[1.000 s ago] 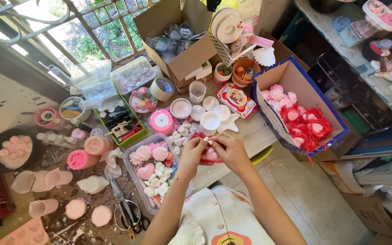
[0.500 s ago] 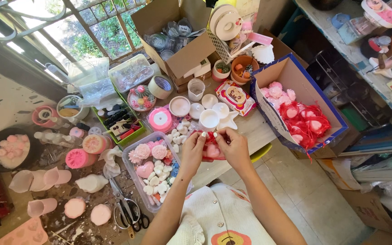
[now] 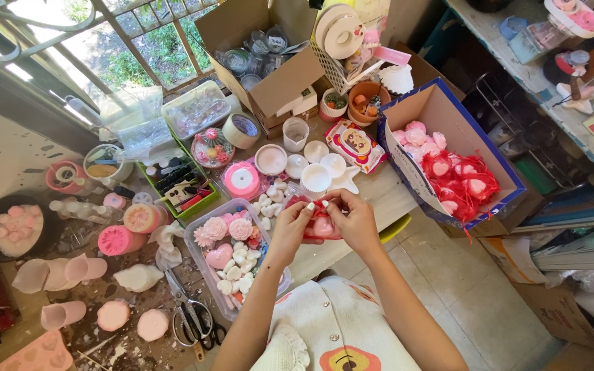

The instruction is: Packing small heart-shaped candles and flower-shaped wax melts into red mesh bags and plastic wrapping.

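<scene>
Both my hands meet over the table's near edge. My left hand (image 3: 291,228) and my right hand (image 3: 353,218) pinch a small red mesh pouch (image 3: 321,223) with a pink piece inside it, fingertips at its top. Just left of them lies a clear plastic tray (image 3: 201,264) of pink and white flower and heart shapes. To the right stands an open cardboard box with blue edges (image 3: 441,110) holding several red pouches (image 3: 458,182) and pink flower pieces.
White cups and lids (image 3: 316,176), a pink ribbon spool (image 3: 242,180), a tape roll (image 3: 243,128) and a green tray of tools (image 3: 173,182) crowd the table. Scissors (image 3: 190,317) lie at the front left beside pink moulds (image 3: 115,240). Shelving stands on the right.
My hands have stayed at the same spot with the red pouch; the fingers have shifted slightly at its top. The view has drifted a little.
</scene>
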